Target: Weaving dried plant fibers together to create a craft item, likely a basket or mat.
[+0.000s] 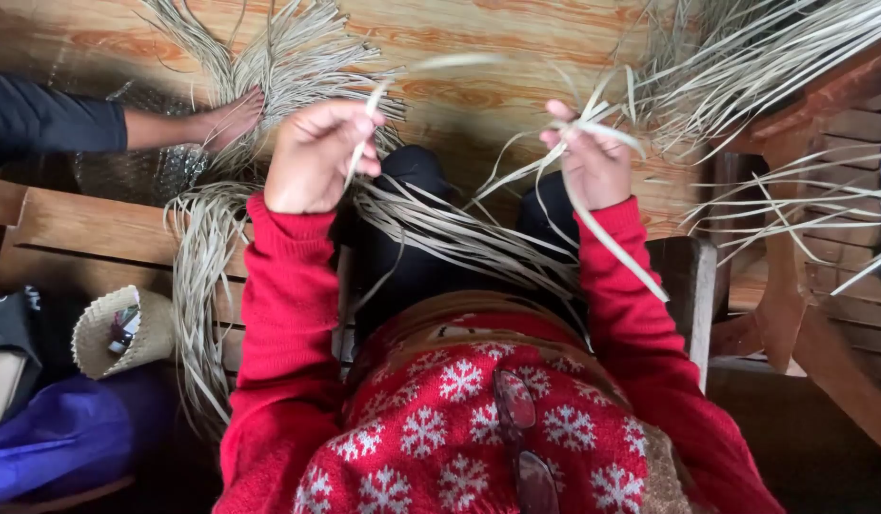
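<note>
You have a wood-grain floor (478, 38) across the top of the frame, a wooden bench (88, 228) at left and a slatted chair (831, 238) at right.

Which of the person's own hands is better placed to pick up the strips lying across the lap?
Probably the left hand. It pinches only one thin strip and sits just above the strips across the lap. The right hand grips several strips.

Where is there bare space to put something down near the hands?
Bare orange wooden floor lies between the left hand and right hand, above the knees. Pale dried straw strips crowd the lap; another person's hand presses a strip bundle at upper left.
</note>
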